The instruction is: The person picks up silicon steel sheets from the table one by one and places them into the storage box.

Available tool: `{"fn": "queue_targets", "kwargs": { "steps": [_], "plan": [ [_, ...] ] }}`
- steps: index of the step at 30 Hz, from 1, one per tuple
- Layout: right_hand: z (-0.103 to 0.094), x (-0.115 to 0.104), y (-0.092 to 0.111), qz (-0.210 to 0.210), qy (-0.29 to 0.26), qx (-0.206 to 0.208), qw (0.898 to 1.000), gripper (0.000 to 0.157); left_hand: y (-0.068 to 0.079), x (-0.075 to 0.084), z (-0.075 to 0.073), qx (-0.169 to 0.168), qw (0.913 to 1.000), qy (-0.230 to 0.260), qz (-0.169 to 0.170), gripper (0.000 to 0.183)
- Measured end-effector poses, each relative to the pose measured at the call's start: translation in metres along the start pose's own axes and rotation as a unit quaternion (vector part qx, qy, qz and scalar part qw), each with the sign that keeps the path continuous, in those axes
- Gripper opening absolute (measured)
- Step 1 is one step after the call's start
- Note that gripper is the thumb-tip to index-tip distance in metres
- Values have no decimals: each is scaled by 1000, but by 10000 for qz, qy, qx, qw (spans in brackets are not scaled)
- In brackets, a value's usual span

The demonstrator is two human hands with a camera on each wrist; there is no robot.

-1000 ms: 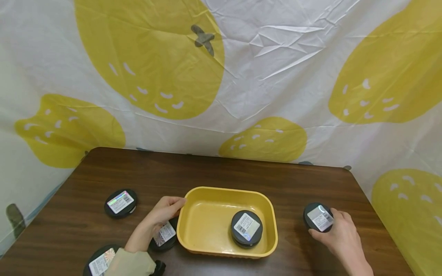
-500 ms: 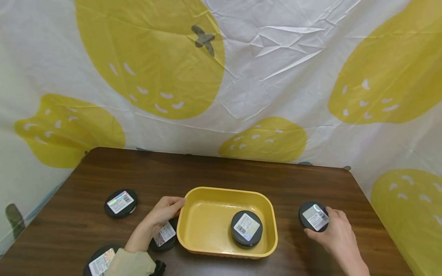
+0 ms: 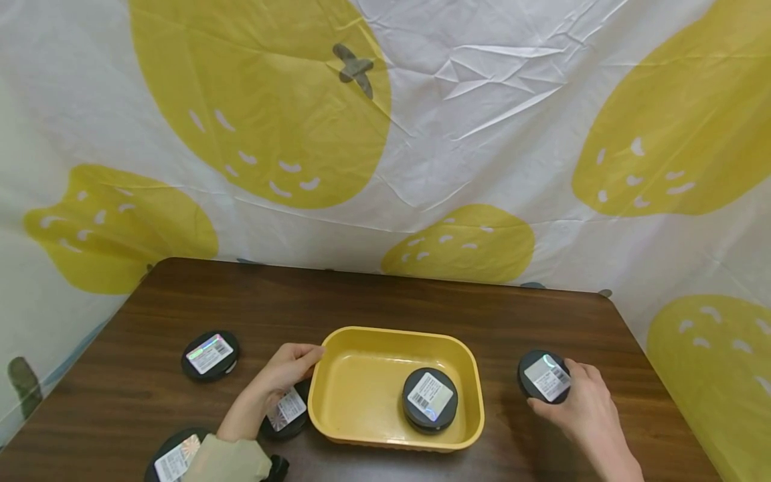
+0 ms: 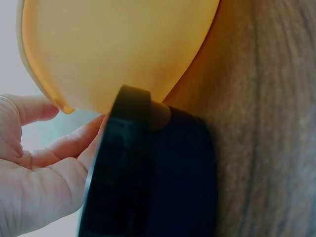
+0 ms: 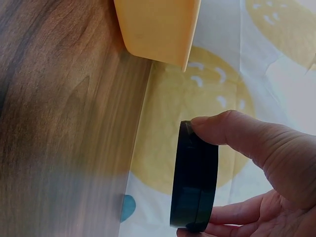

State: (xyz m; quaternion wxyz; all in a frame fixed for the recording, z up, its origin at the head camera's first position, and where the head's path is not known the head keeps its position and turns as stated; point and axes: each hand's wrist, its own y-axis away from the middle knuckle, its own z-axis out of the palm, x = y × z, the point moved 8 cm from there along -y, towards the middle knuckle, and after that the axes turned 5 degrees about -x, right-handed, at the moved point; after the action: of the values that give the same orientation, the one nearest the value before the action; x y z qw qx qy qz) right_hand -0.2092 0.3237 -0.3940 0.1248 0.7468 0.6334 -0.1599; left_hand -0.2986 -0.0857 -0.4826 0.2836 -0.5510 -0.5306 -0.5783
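Note:
My right hand (image 3: 587, 412) grips a round black flat container (image 3: 545, 377) by its edge, thumb on the near side and fingers on the far side. A white barcode label faces up on it. In the right wrist view this black container (image 5: 194, 177) is held clear of the table. The left hand (image 3: 288, 368) pinches the left rim of a yellow plastic tub (image 3: 361, 381), thumb at the lip in the left wrist view. Inside the tub, toward its right, sits another labelled black container (image 3: 430, 399). One more black container (image 3: 285, 413) lies beside the left wrist, partly hidden.
Farther left on the brown wooden table (image 3: 385, 294) lies a labelled black container (image 3: 210, 355). Another black container (image 3: 177, 457) is at the bottom left, partly covered by the sleeve (image 3: 231, 460). Behind the table hangs a white cloth (image 3: 482, 154) printed with yellow fruit.
My right hand has moved slightly left and away from me with the black container, a little closer to the tub. The left hand and the tub have stayed put.

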Motion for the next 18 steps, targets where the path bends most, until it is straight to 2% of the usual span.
{"fn": "queue_targets", "kwargs": {
  "steps": [18],
  "plan": [
    [0, -8, 0, -11, 15, -99, 9999, 88, 1, 2, 0, -66, 10000, 48, 43, 33]
  ]
}}
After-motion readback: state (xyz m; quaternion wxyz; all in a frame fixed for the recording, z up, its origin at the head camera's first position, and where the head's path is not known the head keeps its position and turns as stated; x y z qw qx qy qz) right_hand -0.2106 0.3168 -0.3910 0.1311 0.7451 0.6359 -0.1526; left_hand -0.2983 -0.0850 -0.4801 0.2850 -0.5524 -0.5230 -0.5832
